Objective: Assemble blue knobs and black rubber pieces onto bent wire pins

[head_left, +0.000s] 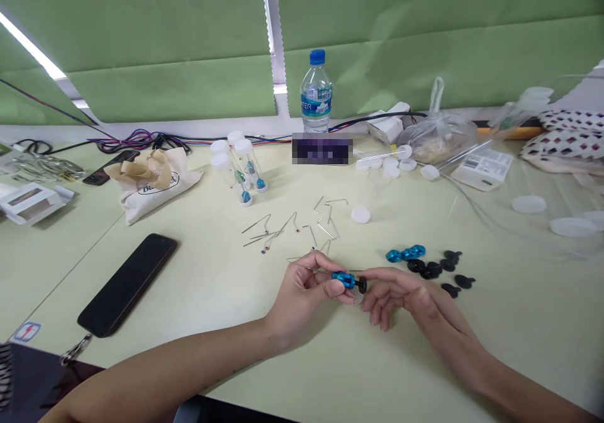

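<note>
My left hand (pixel 306 291) pinches a shiny blue metallic piece (pixel 343 279) between thumb and fingers, above the table. A black round-headed plug (pixel 361 285) sticks out of its right end. My right hand (pixel 401 297) is just to the right of the plug, index finger stretched toward it and the other fingers loosely bent and apart; whether the fingertip touches the plug I cannot tell. Beyond my right hand lie several blue metallic pieces (pixel 406 253) and several black plugs (pixel 431 270). Bent metal wires (pixel 283 228), some with small coloured tips, lie past my left hand.
White-capped clear tubes (pixel 240 168) stand farther back. A water bottle (pixel 316 95) is by the green wall covering. To the left are a phone (pixel 127 284) and a cloth pouch (pixel 153 187). White caps (pixel 391 166) and a plastic bag (pixel 438 136) are at back right.
</note>
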A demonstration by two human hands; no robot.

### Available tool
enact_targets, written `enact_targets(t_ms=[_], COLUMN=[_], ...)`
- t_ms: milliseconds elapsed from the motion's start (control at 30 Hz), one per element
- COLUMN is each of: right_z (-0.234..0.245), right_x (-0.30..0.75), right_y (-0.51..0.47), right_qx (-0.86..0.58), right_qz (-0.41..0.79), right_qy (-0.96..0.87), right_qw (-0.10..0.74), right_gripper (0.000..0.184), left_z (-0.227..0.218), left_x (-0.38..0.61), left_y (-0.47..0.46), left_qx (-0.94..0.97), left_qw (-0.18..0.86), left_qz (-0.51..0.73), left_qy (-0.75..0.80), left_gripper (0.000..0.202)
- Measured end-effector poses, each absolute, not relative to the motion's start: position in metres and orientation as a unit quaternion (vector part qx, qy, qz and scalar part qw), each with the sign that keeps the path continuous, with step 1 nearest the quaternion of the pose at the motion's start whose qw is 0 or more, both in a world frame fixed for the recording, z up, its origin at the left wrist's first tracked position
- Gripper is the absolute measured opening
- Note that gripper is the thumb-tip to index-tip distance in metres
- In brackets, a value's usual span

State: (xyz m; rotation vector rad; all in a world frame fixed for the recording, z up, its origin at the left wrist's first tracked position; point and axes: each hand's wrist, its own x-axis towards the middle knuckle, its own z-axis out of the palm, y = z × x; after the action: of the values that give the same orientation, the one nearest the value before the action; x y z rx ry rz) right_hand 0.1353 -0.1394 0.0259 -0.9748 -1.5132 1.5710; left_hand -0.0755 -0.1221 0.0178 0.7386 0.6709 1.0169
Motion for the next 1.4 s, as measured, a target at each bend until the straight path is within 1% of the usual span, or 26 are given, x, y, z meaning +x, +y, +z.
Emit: enact_targets(t_ms=[900, 1233, 1400], right_z=[0.0257, 0.0275, 0.0253], right_x=[0.1359, 0.1344, 0.1355], right_y=[-0.1411, -0.1399, -0.1402], right_qx=[-0.381, -0.388, -0.381], right_qz=[0.609, 0.605, 0.605], right_qy=[-0.589, -0.589, -0.594], right_qw=[0.370, 0.369, 0.369], right_gripper=[0.051, 0.056, 0.053], left_z=[0.0207, 0.0194, 0.0184], left_x=[-0.0744, -0.0746, -0.0741], left_y=[-0.1216, -0.1219, -0.1217], left_qx=[0.331, 0.334, 0.335], left_qw=[0.760, 0.756, 0.757], left_qz=[0.468, 0.466, 0.469], left_qy=[0.307, 0.317, 0.309], left_gripper=[0.014, 0.013, 0.014])
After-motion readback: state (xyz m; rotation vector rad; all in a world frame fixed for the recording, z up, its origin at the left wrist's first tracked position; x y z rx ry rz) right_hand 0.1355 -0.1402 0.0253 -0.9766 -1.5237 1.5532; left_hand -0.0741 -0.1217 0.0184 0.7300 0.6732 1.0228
